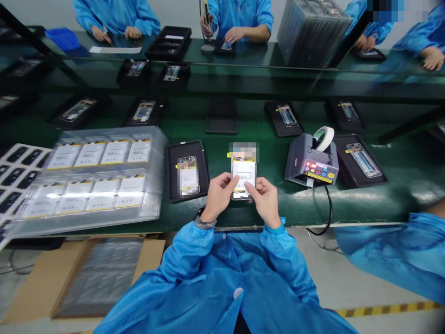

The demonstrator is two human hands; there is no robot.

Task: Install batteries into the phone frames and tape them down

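Between my two hands I hold an opened phone body over the green bench, its upper end blurred out. A white phone battery with yellow edges lies in it. My left hand grips the left side, the thumb pressing on the battery's lower part. On the other side my right hand grips the right edge, its thumb also on the battery. Left of my hands, a black tray bears another phone body with a white battery in it.
Clear plastic trays of batteries are stacked at left, beside a sheet of black parts. A tape dispenser stands right, its black cable hanging over the edge. Black trays with phone bodies line the bench. Co-workers sit opposite.
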